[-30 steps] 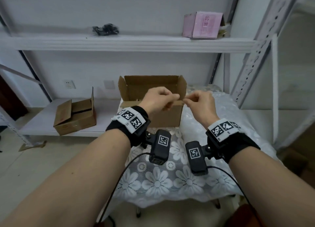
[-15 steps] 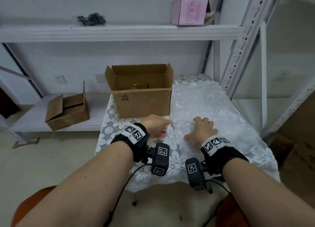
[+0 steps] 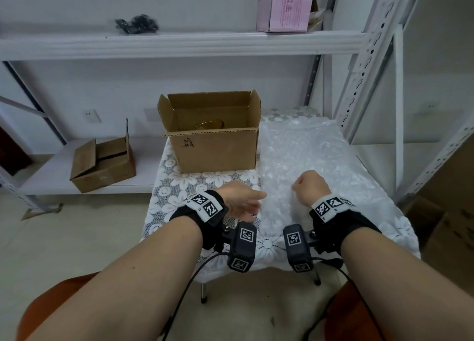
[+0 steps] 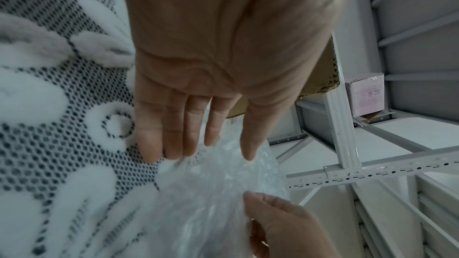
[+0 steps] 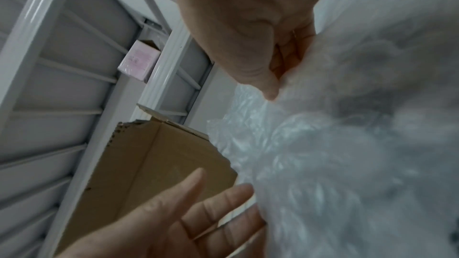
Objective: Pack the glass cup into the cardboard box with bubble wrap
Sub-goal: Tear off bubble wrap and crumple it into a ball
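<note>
An open cardboard box [image 3: 218, 151] stands at the back left of the table, and a gold-rimmed glass cup [image 3: 209, 124] shows inside it. Clear bubble wrap [image 3: 307, 156] lies spread over the table's right half. My left hand [image 3: 252, 204] is flat with straight fingers [image 4: 174, 144] at the wrap's near left edge. My right hand [image 3: 295, 187] is curled, and its thumb [image 5: 263, 83] and fingers pinch the bubble wrap [image 5: 323, 144] near its front edge, lifting it a little. In the left wrist view the bubble wrap [image 4: 211, 193] bunches between both hands.
A white lace floral cloth [image 3: 184, 187] covers the small table. A second cardboard box [image 3: 102, 163] sits on the low shelf to the left. A pink box [image 3: 284, 10] and a black item [image 3: 136, 24] are on the upper shelf. Metal rack uprights [image 3: 359, 84] stand right.
Both hands came down from the box's top edge to the table's near side. The right hand has since curled and pinched the bubble wrap; the left hand stays flat.
</note>
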Demonstrator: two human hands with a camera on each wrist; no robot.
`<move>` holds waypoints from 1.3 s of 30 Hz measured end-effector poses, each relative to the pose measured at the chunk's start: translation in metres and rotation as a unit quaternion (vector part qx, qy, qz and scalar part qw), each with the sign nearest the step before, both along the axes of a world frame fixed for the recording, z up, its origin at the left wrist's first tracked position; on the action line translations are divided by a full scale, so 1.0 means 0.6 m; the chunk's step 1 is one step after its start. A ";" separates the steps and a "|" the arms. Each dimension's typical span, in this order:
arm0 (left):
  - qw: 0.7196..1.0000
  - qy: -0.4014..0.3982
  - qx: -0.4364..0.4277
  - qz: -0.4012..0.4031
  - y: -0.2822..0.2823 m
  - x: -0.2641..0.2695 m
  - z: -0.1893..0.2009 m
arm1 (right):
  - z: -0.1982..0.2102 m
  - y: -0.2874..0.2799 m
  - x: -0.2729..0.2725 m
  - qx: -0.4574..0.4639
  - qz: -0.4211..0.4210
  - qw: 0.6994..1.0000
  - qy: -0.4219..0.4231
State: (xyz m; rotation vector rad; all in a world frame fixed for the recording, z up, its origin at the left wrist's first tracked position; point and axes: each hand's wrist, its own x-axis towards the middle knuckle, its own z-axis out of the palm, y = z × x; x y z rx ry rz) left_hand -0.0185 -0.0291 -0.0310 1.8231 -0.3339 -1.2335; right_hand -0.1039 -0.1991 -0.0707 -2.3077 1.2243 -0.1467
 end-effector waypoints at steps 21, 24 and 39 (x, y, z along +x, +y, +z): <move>0.972 -0.138 -0.175 0.069 -0.003 0.030 -0.004 | 0.052 0.079 0.018 0.089 -0.014 0.906 -0.414; 0.965 -0.184 -0.165 0.086 -0.001 0.036 0.001 | 0.055 0.083 0.022 0.047 0.011 0.909 -0.413; 0.954 -0.111 -0.252 0.122 0.037 0.059 0.013 | 0.064 0.143 0.033 -0.246 0.291 0.877 -0.293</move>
